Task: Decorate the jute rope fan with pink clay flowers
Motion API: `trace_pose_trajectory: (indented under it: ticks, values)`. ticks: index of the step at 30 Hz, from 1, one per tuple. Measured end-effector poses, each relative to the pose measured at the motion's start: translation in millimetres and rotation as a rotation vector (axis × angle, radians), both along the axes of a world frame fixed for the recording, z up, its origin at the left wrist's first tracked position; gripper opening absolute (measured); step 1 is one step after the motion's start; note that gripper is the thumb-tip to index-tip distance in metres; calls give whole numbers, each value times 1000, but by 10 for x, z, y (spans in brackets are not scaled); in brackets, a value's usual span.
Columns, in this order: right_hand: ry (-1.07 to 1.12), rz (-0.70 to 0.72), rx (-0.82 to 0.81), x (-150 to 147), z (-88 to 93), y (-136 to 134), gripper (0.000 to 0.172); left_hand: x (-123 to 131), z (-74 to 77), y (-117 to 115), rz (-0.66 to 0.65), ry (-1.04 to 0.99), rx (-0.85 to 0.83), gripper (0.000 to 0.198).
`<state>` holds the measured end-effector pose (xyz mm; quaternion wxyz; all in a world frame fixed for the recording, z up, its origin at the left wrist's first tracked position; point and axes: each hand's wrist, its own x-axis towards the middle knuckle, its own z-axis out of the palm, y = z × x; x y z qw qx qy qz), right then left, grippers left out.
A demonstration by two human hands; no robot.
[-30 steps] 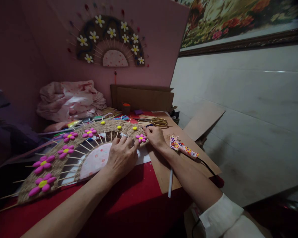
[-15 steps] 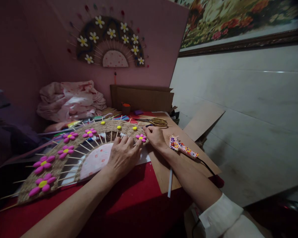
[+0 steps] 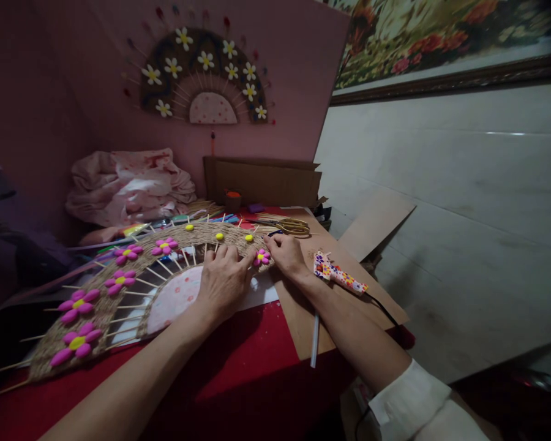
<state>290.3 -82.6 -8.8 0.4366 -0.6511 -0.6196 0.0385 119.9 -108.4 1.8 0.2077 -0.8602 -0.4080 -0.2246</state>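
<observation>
A half-round fan (image 3: 224, 231) of twine wound over thin sticks leans on the table, with a pale spotted half-disc (image 3: 174, 300) at its centre. Pink clay flowers (image 3: 120, 281) with yellow middles decorate the band, and yellow dots (image 3: 219, 236) sit along its top. My left hand (image 3: 224, 278) lies over the band's inner edge, fingers bent, its index finger beside the rightmost pink flower (image 3: 261, 257). My right hand (image 3: 287, 254) is closed at the fan's right end, just right of that flower. Its fingertips hide what they pinch; a thin dark object (image 3: 275, 233) shows behind them.
A flower-patterned glue gun (image 3: 337, 272) lies on brown cardboard (image 3: 298, 318), its cord running right. A glue stick (image 3: 314, 340) is below my right forearm. Gold-handled scissors (image 3: 291, 226) and thin sticks lie behind. Bunched cloth (image 3: 133, 190) is back left; a finished fan (image 3: 206, 79) hangs above.
My left hand has shifted slightly left, and its index finger has drawn away from the rightmost flower, so more petals show. The fan's left end sits slightly further left. My right hand barely moves.
</observation>
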Motion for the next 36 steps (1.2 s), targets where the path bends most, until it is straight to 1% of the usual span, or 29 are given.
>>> trace_pose_trajectory:
  ticks: [7,14,18,22,24,28,31,36]
  values:
    - [2,6,8,-9,17,-14,41,-9,7,-7,-6,0,31,33]
    - [5,-4,-9,-14,15,-11,41,-25,-1,-6,-25,-29,16,31]
    - [6,-1,-6,-10,7,-2,39,-20,-11,-4,-43,-74,23,31]
    - [8,0,-9,-7,4,1,40,-22,-5,-7,-84,-156,57,24]
    - [12,-4,-7,-6,1,2,39,-29,3,-26,-107,-175,67,25]
    - [17,-5,2,-2,-9,4,38,-28,1,-90,-133,-116,36,22]
    - [18,5,5,-1,-12,5,40,-6,-18,-129,-126,-65,29,24]
    - [30,10,4,-4,-16,11,40,6,-1,-159,-116,-73,55,23]
